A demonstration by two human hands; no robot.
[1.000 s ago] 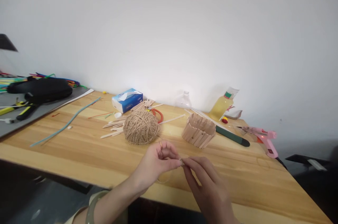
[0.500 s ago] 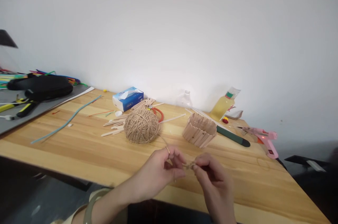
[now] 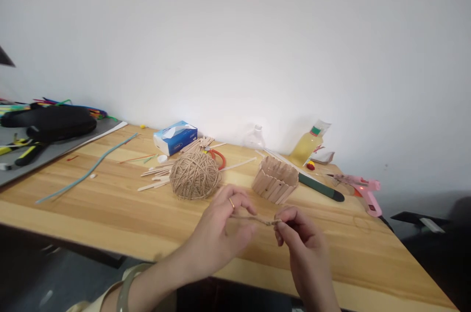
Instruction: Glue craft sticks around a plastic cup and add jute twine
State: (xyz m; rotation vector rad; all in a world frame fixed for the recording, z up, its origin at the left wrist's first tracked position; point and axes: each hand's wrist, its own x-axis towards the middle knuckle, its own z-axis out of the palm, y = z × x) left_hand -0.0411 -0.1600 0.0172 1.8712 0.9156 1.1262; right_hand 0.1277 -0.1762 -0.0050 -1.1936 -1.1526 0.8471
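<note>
My right hand (image 3: 303,243) pinches a knotted bit of brown jute twine (image 3: 263,221) between thumb and fingertips, above the table's front part. The twine stretches left from this knot into the gap between the thumb and fingers of my left hand (image 3: 224,231). That hand is open, thumb apart from the curved fingers, and the thumb is smeared by motion. A ring is on one of its fingers. Just beyond it sits the large ball of twine (image 3: 195,175). Behind my right hand stands a small box made of wooden craft sticks (image 3: 275,180).
Loose craft sticks (image 3: 158,178), orange-handled scissors (image 3: 220,159) and a tissue box (image 3: 175,137) lie around the ball. Rightward are a green-and-black strip (image 3: 321,187), a yellow liquid bottle (image 3: 305,147) and a pink glue gun (image 3: 364,188). A blue pipe cleaner (image 3: 90,170) lies left.
My left thumb has come away from its fingers, and that hand has shifted slightly left. More twine now shows between the hands. My right hand keeps its pinch, slightly farther right.
</note>
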